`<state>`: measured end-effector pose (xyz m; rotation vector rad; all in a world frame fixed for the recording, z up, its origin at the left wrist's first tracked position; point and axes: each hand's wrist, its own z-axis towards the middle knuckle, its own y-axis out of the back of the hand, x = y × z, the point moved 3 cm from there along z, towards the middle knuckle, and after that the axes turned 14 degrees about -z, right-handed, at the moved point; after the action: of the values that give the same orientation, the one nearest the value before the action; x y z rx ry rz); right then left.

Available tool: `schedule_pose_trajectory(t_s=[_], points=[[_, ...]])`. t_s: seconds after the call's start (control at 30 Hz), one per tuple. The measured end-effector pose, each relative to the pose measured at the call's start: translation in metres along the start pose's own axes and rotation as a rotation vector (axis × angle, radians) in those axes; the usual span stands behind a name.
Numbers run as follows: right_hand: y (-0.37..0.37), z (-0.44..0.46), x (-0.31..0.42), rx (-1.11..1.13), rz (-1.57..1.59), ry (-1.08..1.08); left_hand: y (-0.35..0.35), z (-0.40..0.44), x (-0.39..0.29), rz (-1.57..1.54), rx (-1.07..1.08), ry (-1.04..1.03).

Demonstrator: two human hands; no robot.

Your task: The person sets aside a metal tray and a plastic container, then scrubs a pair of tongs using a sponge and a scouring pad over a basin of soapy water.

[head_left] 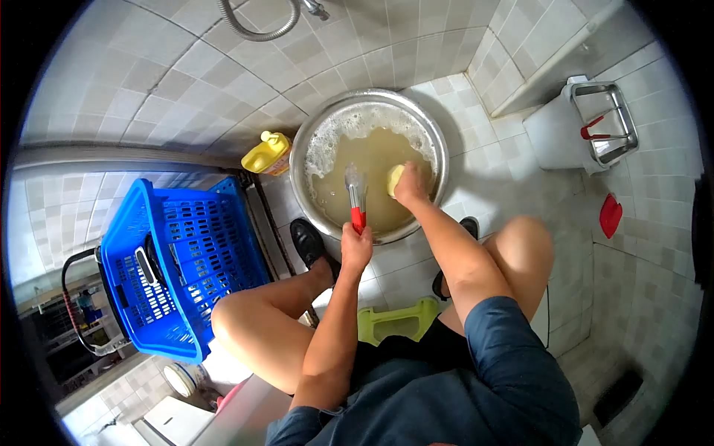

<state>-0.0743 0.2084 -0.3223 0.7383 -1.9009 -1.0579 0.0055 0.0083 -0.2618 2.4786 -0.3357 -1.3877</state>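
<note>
My left hand [357, 247] is closed around the red handle of metal tongs [355, 195], which reach out over the basin. In my right hand [413, 186] is a yellow sponge [395, 179], held just at or above the water on the basin's right side. The large round metal basin [299, 175] stands on the floor between my feet. It holds cloudy brownish water [377, 149], with white suds along the far and left edges. The tongs and the sponge are apart.
A yellow bottle [266, 154] stands left of the basin. Nearer on the left is a blue plastic basket [216, 245]. A green stool [399, 321] is beneath me. At right are a bin [550, 130] with red-handled utensils on top and a faucet hose [260, 33] above.
</note>
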Motion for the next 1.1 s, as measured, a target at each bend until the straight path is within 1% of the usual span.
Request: schedule_pose_trajectory(t_s=[0.03, 0.1, 0.13, 0.17, 0.23, 0.27, 0.3, 0.37, 0.4, 0.43, 0.47, 0.5, 0.57, 0.6, 0.63, 0.7, 0.77, 0.8, 0.83, 0.87, 0.9, 0.93, 1.0, 1.07, 1.1], points=[[-0.007, 0.001, -0.002, 0.01, 0.001, -0.007, -0.001, 0.005, 0.006, 0.007, 0.003, 0.01], [-0.012, -0.008, 0.008, 0.087, -0.23, 0.258, -0.002, 0.009, 0.001, 0.062, 0.013, 0.064], [-0.012, -0.013, 0.012, 0.065, -0.407, 0.385, -0.002, 0.015, 0.005, 0.066, 0.014, 0.071], [-0.015, -0.016, 0.012, 0.073, -0.406, 0.383, -0.003, 0.022, 0.012, 0.029, 0.047, 0.071], [-0.026, -0.025, 0.016, 0.161, -0.657, 0.584, -0.006, 0.033, 0.026, -0.008, 0.079, 0.075], [-0.034, -0.027, 0.014, 0.153, -0.775, 0.634, -0.008, 0.034, 0.026, -0.01, 0.053, 0.068], [-0.04, -0.025, 0.011, 0.156, -0.774, 0.634, -0.01, 0.034, 0.026, -0.011, 0.028, 0.058], [-0.048, -0.025, 0.009, 0.326, -0.807, 0.687, -0.015, 0.035, 0.027, 0.002, -0.008, 0.054], [-0.047, -0.022, 0.013, 0.325, -0.809, 0.692, -0.014, 0.036, 0.028, 0.015, -0.047, 0.047], [-0.045, -0.018, 0.013, 0.455, -0.664, 0.52, -0.012, 0.036, 0.03, 0.011, -0.052, 0.047], [-0.043, -0.016, 0.012, 0.578, -0.519, 0.346, -0.011, 0.034, 0.027, 0.049, -0.04, -0.003], [-0.054, -0.012, 0.009, 0.574, -0.527, 0.349, -0.01, 0.032, 0.025, 0.085, -0.026, -0.054], [-0.051, -0.001, 0.004, 0.171, 0.214, -0.027, -0.009, 0.032, 0.026, 0.06, -0.006, -0.032], [-0.047, 0.001, 0.006, 0.08, 0.431, -0.048, -0.01, 0.032, 0.027, 0.046, 0.016, -0.009], [-0.043, 0.002, 0.005, 0.071, 0.423, -0.041, -0.011, 0.032, 0.028, 0.034, 0.016, -0.015], [0.011, -0.019, 0.038, 0.296, 0.61, 0.002, -0.012, 0.032, 0.029, 0.113, 0.005, -0.046], [0.009, -0.034, 0.051, 0.134, 0.484, 0.203, -0.012, 0.028, 0.018, 0.106, 0.042, -0.051], [0.021, -0.049, 0.06, 0.226, 0.431, 0.189, -0.014, 0.027, 0.018, 0.136, 0.033, -0.094], [-0.002, -0.055, 0.057, 0.198, 0.411, 0.336, -0.016, 0.025, 0.017, 0.167, 0.024, -0.136], [0.002, -0.067, 0.06, 0.135, 0.246, 0.391, -0.017, 0.022, 0.01, 0.099, 0.044, -0.101], [0.0, -0.076, 0.063, 0.073, 0.082, 0.441, -0.014, 0.007, -0.013, 0.149, 0.078, -0.146], [-0.002, -0.078, 0.066, 0.064, 0.08, 0.438, -0.015, 0.003, -0.019, 0.164, 0.093, -0.158], [-0.011, -0.077, 0.061, -0.252, 0.246, 0.358, -0.019, 0.002, -0.018, 0.185, 0.111, -0.173], [-0.004, -0.064, 0.052, -0.241, 0.26, 0.312, -0.022, 0.002, -0.006, 0.269, 0.077, -0.201], [0.006, -0.054, 0.048, -0.23, 0.272, 0.273, -0.023, -0.007, -0.012, 0.271, 0.1, -0.179]])
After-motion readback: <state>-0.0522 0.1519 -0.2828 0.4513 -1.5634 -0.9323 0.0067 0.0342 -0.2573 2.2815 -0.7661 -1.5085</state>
